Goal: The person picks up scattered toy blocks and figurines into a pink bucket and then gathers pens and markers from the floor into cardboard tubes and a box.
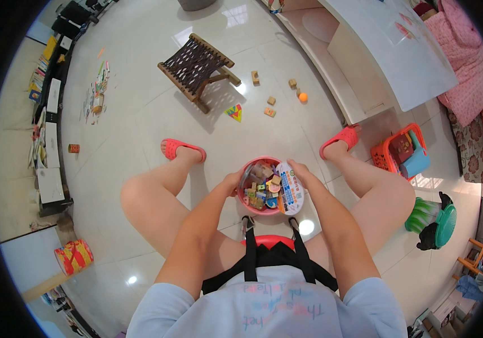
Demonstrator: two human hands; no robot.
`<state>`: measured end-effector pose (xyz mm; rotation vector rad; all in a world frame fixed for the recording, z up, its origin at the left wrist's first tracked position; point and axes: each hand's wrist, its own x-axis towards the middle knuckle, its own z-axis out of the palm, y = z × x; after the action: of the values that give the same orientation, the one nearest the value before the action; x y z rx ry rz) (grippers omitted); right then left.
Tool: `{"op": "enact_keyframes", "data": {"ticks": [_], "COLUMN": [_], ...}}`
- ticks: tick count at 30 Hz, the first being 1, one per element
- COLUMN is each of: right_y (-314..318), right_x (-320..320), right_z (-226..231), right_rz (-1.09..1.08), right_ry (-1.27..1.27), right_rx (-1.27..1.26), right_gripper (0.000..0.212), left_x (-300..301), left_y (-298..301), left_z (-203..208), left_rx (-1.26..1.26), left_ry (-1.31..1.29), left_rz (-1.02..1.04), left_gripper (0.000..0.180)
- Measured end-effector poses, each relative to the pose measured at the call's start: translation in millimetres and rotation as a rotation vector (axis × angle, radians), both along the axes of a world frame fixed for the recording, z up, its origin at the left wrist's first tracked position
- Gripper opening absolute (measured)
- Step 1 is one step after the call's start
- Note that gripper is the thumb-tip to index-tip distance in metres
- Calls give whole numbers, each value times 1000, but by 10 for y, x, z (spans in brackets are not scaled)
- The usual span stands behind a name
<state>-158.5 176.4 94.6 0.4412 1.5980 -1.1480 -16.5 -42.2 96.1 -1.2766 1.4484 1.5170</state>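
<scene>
Left grip (232, 183) on the bucket's (259, 159) rim — right grip (302, 174) clasping the white case (291, 191).
Steadying both seems the current step — any next move likely calls for freeing one hand. Toys (271, 188) crowd the bucket between the legs; blocks (271, 101) lie beyond.

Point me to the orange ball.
In the head view, the orange ball lies on the floor, right of and above centre, beside a small wooden block and left of the white cabinet.
</scene>
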Motion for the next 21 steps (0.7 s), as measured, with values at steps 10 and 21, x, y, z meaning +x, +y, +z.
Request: {"op": "enact_keyframes", "data": {"ticks": [10,21], "right_y": [-106,-424], "right_x": [-805,-1454], "right_z": [-156,-365], "right_rz": [-193,179], "right_ry": [75,564], "right_rx": [-85,433], "right_gripper": [49,40], "left_x": [-914,-1497], "left_y": [-291,-544], "left_z": [-187,20], "left_rx": [-609,-1033], "left_ry": [319,253], "left_rz": [62,-107], "left_gripper": [50,29]}}
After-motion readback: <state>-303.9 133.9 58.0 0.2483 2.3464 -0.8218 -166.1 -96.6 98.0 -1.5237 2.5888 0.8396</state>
